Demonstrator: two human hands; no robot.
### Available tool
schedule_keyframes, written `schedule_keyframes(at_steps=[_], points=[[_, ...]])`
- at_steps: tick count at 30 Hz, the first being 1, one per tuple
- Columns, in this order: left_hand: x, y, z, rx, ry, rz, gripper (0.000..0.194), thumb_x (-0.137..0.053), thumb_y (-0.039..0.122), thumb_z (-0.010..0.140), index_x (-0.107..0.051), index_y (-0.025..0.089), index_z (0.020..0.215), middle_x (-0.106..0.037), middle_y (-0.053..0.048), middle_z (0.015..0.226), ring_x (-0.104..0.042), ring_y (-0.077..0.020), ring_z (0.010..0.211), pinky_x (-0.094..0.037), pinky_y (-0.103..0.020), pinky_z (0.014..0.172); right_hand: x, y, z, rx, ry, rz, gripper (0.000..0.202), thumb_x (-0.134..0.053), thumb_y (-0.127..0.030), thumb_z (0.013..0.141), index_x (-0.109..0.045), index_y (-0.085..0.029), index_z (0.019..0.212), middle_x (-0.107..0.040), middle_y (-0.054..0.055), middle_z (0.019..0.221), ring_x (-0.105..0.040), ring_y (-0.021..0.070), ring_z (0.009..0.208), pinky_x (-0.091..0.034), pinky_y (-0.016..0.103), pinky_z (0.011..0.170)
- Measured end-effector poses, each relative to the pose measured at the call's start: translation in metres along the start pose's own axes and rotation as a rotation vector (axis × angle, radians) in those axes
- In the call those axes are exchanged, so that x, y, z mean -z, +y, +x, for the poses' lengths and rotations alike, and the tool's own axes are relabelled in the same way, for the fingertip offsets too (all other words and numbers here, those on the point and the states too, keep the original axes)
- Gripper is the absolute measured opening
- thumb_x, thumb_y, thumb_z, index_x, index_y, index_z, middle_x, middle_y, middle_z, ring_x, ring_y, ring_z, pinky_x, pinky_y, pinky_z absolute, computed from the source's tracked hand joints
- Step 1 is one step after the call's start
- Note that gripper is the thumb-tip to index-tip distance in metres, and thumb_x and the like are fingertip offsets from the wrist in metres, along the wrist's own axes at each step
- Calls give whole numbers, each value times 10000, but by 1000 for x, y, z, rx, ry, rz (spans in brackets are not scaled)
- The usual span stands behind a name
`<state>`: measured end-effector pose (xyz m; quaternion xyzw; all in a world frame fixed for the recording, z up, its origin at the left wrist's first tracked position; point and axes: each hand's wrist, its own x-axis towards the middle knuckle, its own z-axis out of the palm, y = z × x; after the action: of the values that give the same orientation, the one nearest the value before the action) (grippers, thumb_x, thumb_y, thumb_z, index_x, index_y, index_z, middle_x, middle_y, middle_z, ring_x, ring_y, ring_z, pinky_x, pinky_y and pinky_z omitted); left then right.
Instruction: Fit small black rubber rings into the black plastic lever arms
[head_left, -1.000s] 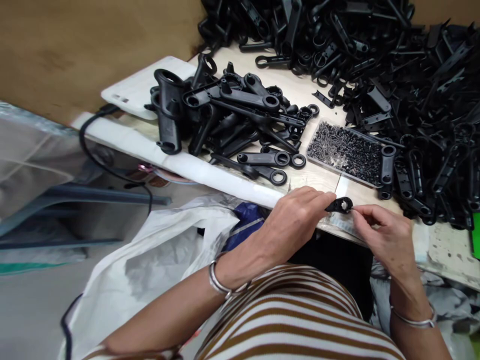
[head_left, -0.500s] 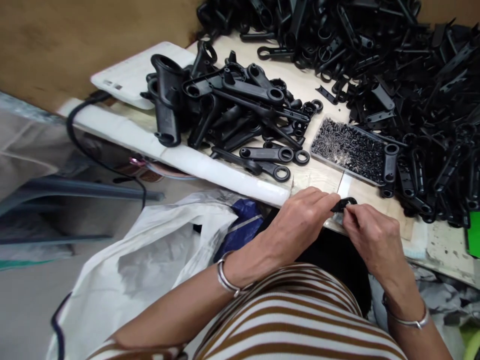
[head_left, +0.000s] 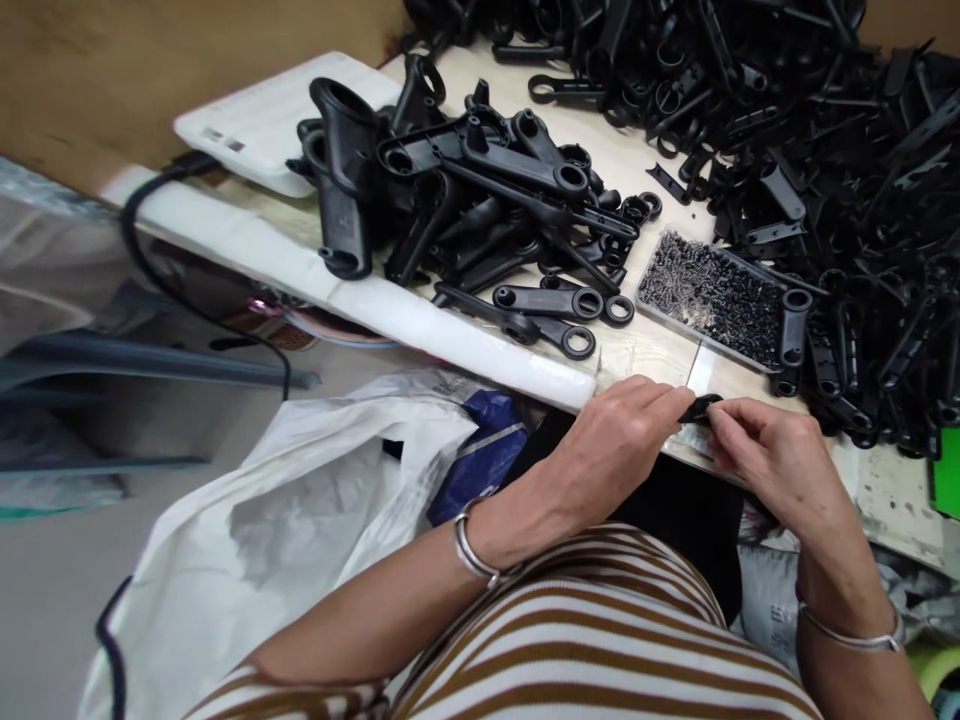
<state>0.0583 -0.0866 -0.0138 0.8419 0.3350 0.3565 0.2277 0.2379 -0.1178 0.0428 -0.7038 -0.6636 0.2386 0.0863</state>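
A small black plastic part [head_left: 700,409] is between my hands at the table's front edge. My left hand [head_left: 611,450] grips its left end, fingers closed round it. At its right end, my right hand [head_left: 776,455] pinches with thumb and forefinger; whether a tiny piece is in that pinch is hidden. Just beyond my hands lies a clear tray [head_left: 701,345] filled with small dark and silvery pieces. A black lever-shaped part [head_left: 794,325] rests at the tray's right end.
Black plastic parts [head_left: 517,180] are heaped left of the tray, and a larger pile [head_left: 847,200] covers the back right. A white flat device [head_left: 285,120] with a black cable stands at the left. A white sack [head_left: 300,520] hangs below the padded table edge [head_left: 420,320].
My right hand has turned and shifted slightly right, its pinch now at the part's upper right end. The view has moved a little. My left hand still holds the part.
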Motion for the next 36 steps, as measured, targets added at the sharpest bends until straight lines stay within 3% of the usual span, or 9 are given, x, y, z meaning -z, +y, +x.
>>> schedule_keyframes(at_steps=[10,14,19,22,24,26,28,32,36], points=[[-2,0,-1,-13,43,-32,114,-509,78,921,-595,140,960,-696,-51,878,-639,-165,817,-538,-283,761,-6,-16,-1,209,139,-548,246,-473,-178,909,-525,-201,669,-592,32,522,-567,177,453,-284,298,485],[-3,-1,-1,-40,120,-36,127,-515,81,922,-607,130,994,-711,-44,880,-648,-149,812,-544,-259,767,-14,-38,-3,186,120,-799,205,-487,14,797,-573,-161,731,-611,87,543,-591,226,444,-254,300,445],[-6,-4,0,-41,171,-68,169,-487,39,911,-615,137,963,-720,-24,855,-656,-126,783,-544,-234,758,-20,-55,1,119,137,-781,238,-490,69,753,-604,-135,712,-629,126,560,-595,220,438,-253,288,427],[-7,-4,-1,-45,198,-79,108,-562,66,891,-614,125,966,-721,-34,852,-665,-137,801,-551,-239,763,-12,-37,5,147,131,-604,191,-525,-10,793,-608,-156,701,-629,78,546,-570,178,436,-289,282,437],[-8,-4,-2,-26,211,-90,99,-602,96,884,-614,129,977,-721,-35,854,-671,-140,808,-555,-243,765,-7,-18,5,154,83,-329,195,-537,-123,853,-613,-174,680,-614,27,523,-566,148,443,-346,261,454],[-8,-3,-4,1,218,-105,111,-628,114,875,-615,136,983,-721,-35,857,-677,-140,807,-558,-244,766,-4,0,1,74,58,27,220,-538,-241,896,-654,-185,718,-623,-7,530,-601,128,476,-429,227,489],[-10,-1,-6,23,240,-123,127,-644,116,864,-618,144,986,-722,-35,865,-682,-139,811,-561,-244,773,-5,12,-6,-56,158,328,213,-575,-348,892,-693,-183,829,-674,-2,607,-644,129,519,-511,229,539],[-12,6,-8,42,300,-150,141,-638,111,864,-623,165,993,-724,-27,875,-689,-136,823,-566,-248,784,-17,17,-18,-238,364,760,435,-731,-421,768,-633,-167,1108,-726,32,732,-703,178,599,-610,333,615],[-12,14,-6,21,308,-148,129,-607,100,880,-621,168,989,-723,-28,865,-686,-134,808,-565,-249,775,-27,7,-17,-290,265,1139,577,-820,-344,674,-566,-204,1173,-731,26,879,-727,180,724,-631,365,704]])
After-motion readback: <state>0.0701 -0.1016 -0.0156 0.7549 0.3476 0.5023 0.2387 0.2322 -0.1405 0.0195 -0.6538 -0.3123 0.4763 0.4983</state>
